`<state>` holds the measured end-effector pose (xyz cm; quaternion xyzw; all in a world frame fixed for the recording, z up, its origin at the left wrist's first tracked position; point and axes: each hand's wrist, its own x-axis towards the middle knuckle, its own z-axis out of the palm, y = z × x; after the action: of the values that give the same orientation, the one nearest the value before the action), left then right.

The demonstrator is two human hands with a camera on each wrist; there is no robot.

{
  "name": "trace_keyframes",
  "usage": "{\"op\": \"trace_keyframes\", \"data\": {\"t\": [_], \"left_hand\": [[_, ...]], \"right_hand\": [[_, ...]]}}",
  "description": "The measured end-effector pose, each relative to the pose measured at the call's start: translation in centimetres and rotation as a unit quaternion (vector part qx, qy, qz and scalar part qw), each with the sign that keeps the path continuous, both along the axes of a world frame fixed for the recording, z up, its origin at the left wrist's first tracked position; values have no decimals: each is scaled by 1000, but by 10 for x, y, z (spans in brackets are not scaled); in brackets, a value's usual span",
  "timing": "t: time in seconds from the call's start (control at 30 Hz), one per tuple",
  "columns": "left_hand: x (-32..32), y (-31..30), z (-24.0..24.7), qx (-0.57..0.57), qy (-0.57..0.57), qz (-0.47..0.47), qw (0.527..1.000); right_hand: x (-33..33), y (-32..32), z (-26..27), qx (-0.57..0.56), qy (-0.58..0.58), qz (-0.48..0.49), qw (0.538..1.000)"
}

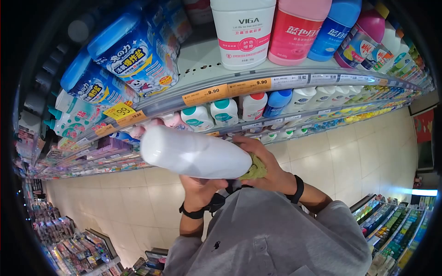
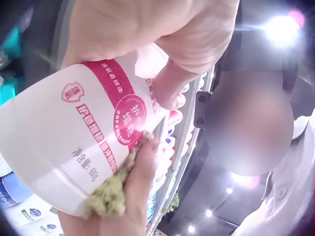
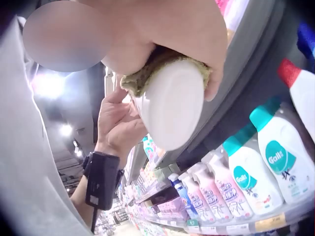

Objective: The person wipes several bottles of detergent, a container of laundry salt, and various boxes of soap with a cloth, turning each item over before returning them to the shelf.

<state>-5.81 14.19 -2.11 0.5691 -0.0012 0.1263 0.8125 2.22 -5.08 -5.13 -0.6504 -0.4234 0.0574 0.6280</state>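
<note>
A white detergent bottle (image 1: 193, 154) with a pink-and-white label lies tilted on its side in front of the person's chest. The left hand (image 1: 200, 191) grips it from below in the head view; the left wrist view shows that hand's thumb and fingers around the printed body (image 2: 93, 128). My right hand (image 1: 272, 172) holds a fuzzy green cloth (image 1: 254, 168) against the bottle's base end. In the right wrist view the cloth (image 3: 162, 71) wraps partly around the bottle beside its smooth white base (image 3: 172, 110).
A shelf edge with price tags (image 1: 216, 92) curves just ahead. On it stand a white VIGA bottle (image 1: 243, 34), a pink bottle (image 1: 298, 32) and blue tubs (image 1: 138, 55). Lower shelves hold rows of bottles (image 1: 224, 112). Behind the person are more display racks (image 1: 391, 230).
</note>
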Motion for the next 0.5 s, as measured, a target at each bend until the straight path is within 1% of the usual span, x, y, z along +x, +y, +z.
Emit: {"op": "trace_keyframes", "data": {"t": [0.03, 0.1, 0.13, 0.17, 0.2, 0.27, 0.3, 0.33, 0.37, 0.4, 0.47, 0.5], "left_hand": [[2, 1, 5, -20, -13, 13, 1000], [4, 3, 4, -13, -6, 22, 1000], [4, 5, -3, -17, -12, 18, 1000], [6, 6, -6, -20, -20, 13, 1000], [8, 6, -3, -42, -28, 2, 999], [16, 3, 5, -87, -42, -21, 995], [19, 2, 5, -90, -53, -28, 994], [21, 1, 6, -93, -63, -34, 993], [24, 1, 6, -95, -73, -41, 992], [29, 3, 4, -92, -110, -64, 988], [38, 6, 0, -84, -183, -113, 973], [37, 7, 4, -83, -147, -104, 980]], "right_hand": [[0, 0, -6, 14, 17, 5, 1000], [1, 2, -13, 42, 50, 17, 998], [-1, 2, -13, 88, 141, 45, 985], [-2, 2, -10, 133, 231, 72, 961], [-1, 3, -8, 177, 316, 99, 927], [2, 3, -3, 193, 407, 153, 880], [4, 3, 0, 199, 450, 179, 852], [5, 2, 6, 203, 525, 207, 800], [5, 1, 14, 205, 595, 233, 741], [5, 1, 16, 206, 661, 257, 675], [8, 2, 0, 180, 675, 221, 680], [11, 4, -1, 165, 681, 203, 684]]}}
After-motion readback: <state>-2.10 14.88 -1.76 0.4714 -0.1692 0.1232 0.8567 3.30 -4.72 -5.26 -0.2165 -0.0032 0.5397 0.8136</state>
